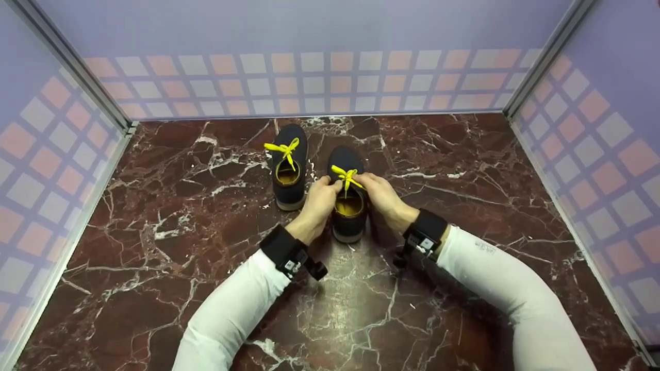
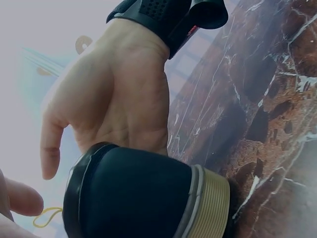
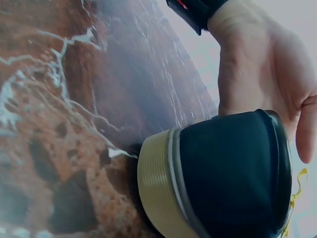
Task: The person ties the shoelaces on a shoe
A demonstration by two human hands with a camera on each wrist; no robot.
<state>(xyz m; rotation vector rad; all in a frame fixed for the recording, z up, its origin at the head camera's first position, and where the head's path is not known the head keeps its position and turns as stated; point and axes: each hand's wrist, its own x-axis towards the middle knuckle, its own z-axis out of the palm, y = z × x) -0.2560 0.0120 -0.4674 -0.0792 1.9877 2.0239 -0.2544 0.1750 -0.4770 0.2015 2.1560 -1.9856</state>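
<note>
A dark navy shoe point(image 1: 350, 226) with a yellow insole and a yellow lace point(image 1: 344, 174) tied in a bow stands upright on the floor, toe pointing away. My left hand point(image 1: 318, 203) lies along its left side, thumb extended near the bow. On the opposite side, my right hand point(image 1: 386, 201) has its thumb right at the lace. The left wrist view shows the left palm beside the dark heel point(image 2: 133, 193), fingers hidden behind the shoe. From the right wrist, the straight right thumb point(image 3: 306, 136) appears just above the lace, with the other fingers hidden.
A matching shoe point(image 1: 290, 193) with its own yellow bow stands left of the handled one and slightly farther away. Red-brown marble-patterned flooring point(image 1: 180, 247) lies under both. Checkered lilac walls point(image 1: 309, 31) enclose the back and both sides.
</note>
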